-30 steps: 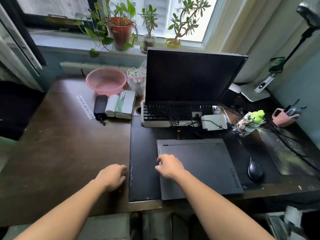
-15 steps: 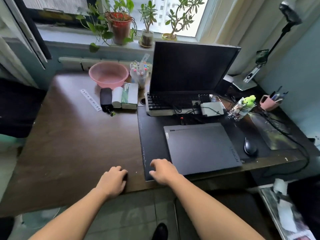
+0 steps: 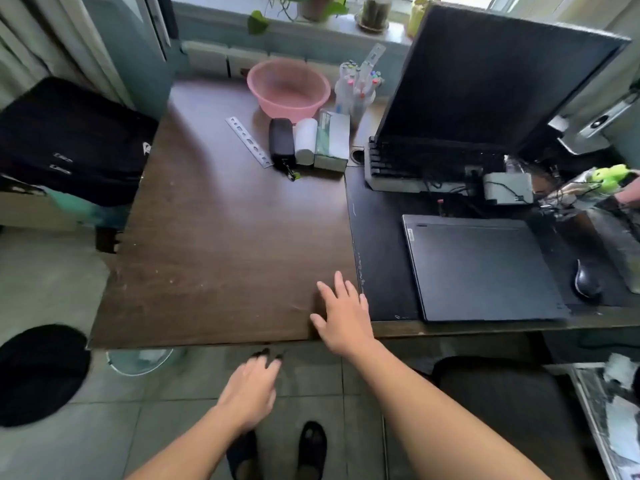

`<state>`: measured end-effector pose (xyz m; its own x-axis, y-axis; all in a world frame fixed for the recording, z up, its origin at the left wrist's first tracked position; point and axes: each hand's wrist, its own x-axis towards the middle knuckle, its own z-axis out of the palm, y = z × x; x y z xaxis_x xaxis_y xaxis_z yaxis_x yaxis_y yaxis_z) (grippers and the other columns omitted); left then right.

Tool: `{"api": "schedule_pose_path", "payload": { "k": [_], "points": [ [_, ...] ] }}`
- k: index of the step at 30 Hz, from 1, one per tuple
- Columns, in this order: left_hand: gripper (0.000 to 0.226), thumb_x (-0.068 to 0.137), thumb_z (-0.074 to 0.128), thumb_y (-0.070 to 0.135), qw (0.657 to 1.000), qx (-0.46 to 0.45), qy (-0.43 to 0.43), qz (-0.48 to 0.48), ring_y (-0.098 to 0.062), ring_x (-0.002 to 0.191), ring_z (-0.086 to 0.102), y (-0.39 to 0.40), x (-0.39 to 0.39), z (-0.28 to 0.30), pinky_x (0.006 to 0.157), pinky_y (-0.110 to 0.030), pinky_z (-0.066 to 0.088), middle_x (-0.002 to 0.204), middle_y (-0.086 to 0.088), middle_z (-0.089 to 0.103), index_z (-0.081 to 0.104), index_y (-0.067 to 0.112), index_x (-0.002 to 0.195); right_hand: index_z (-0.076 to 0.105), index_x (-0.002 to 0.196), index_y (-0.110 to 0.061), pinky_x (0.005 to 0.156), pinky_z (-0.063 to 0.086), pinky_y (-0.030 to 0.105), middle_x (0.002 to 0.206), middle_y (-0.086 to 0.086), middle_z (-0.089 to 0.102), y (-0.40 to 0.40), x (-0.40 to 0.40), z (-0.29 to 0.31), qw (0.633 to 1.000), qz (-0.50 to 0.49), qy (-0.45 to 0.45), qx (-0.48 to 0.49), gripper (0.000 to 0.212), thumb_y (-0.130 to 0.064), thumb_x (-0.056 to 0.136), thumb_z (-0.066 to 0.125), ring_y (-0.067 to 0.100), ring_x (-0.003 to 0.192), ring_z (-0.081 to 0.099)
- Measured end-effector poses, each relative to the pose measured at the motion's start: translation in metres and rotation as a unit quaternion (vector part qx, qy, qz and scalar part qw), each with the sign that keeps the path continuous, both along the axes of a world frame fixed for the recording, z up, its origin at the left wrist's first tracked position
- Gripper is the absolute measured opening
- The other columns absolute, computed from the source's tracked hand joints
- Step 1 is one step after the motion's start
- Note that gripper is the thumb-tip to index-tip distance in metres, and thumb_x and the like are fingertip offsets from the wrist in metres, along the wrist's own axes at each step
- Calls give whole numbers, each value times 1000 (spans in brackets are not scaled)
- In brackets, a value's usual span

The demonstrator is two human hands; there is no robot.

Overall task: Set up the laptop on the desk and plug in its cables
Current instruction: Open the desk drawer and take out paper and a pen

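The closed laptop (image 3: pixel 481 268) lies flat on the black desk mat (image 3: pixel 381 251) at the right side of the brown bench (image 3: pixel 221 237), lid down, its front edge close to the bench's near edge. Everything else can be placed from it. Just right of the laptop sits a black mouse (image 3: pixel 586 279) on the same mat. Behind the laptop stands a dark monitor (image 3: pixel 491 81) with a keyboard (image 3: pixel 408 164) tucked under its lower edge, and a small grey box (image 3: pixel 507 188) with thin black cables (image 3: pixel 446 188) tangled in front of the keyboard; none of them reaches the laptop as far as I can see. Well to the left and behind the laptop are a pink basin (image 3: pixel 288 88), a green-and-white box (image 3: pixel 332 140), a white roll (image 3: pixel 305 142), a black pouch (image 3: pixel 281 140) and a metal ruler (image 3: pixel 247 142).

The right hand (image 3: pixel 343 315) rests palm down on the bench's near edge, left of the laptop and at the mat's left border, its fingers (image 3: pixel 341 284) spread apart and holding nothing. The left hand (image 3: pixel 251 389) hangs off the bench, over the tiled floor, further left of the laptop; it is blurred, fingers loosely apart, empty. 2 dark shoes (image 3: pixel 311 445) show below.
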<state>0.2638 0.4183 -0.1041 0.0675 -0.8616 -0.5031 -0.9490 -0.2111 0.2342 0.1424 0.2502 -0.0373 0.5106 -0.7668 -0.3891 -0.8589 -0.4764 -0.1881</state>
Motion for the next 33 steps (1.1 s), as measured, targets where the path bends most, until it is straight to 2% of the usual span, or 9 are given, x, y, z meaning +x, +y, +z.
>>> {"api": "schedule_pose_path", "payload": {
  "k": [3,7,9,15,20,24,28,31,33],
  "points": [
    [45,89,49,36,996,78,-8,50,-33,116,55,-10,-1,-12,94,-39,46,126,-14,58,50,13,128,4,155,-38,113,11,68,165,4,-14,-15,10,-14,999,-8,26,27,87,-58,89,57,36,151,-7],
    [66,93,41,46,984,143,-2,102,-34,142,27,-36,22,-41,116,-40,24,156,-14,28,26,17,151,13,153,-41,105,21,76,166,2,-3,-38,26,-18,998,-3,21,67,94,-60,80,68,40,150,-2],
    [64,95,36,49,979,162,8,125,-30,141,30,-43,24,-59,116,-37,23,156,-12,31,30,15,150,17,152,-40,101,26,77,165,4,2,-37,27,-21,997,6,33,64,94,-59,77,71,42,148,3],
    [57,97,35,45,983,71,-32,166,-26,144,25,-59,14,-83,115,-34,20,156,-5,32,33,20,147,22,150,-38,98,30,78,164,7,5,-37,19,-35,998,9,36,44,93,-58,75,73,45,146,10],
    [53,95,33,44,974,100,-34,199,-23,144,26,-64,7,-96,116,-35,21,155,0,36,38,27,145,22,150,-38,97,30,78,164,7,6,-38,20,-43,998,15,36,39,93,-58,75,73,45,145,10],
    [54,92,36,44,969,132,-66,199,-26,139,33,-69,3,-92,111,-35,30,150,-5,40,40,22,141,23,149,-38,97,32,77,163,7,7,-38,21,-47,998,9,37,40,93,-58,74,74,44,145,12],
    [57,89,38,46,959,163,-14,230,-26,139,33,-71,-5,-83,111,-35,31,152,-4,38,38,27,143,22,149,-38,99,30,77,164,5,5,-35,17,-48,998,1,39,48,93,-57,75,75,42,146,8],
    [59,90,43,43,928,204,112,292,-27,138,35,-67,3,-75,112,-34,32,152,-8,38,38,22,145,22,150,-36,99,30,76,164,6,5,-34,19,-43,998,4,38,53,93,-57,76,74,42,146,9],
    [67,89,45,47,932,201,100,285,-28,140,33,-60,3,-74,112,-35,30,155,-8,33,30,21,149,21,151,-35,98,31,75,164,6,5,-32,20,-42,997,6,41,59,94,-56,76,74,42,146,9]
  ]
}}
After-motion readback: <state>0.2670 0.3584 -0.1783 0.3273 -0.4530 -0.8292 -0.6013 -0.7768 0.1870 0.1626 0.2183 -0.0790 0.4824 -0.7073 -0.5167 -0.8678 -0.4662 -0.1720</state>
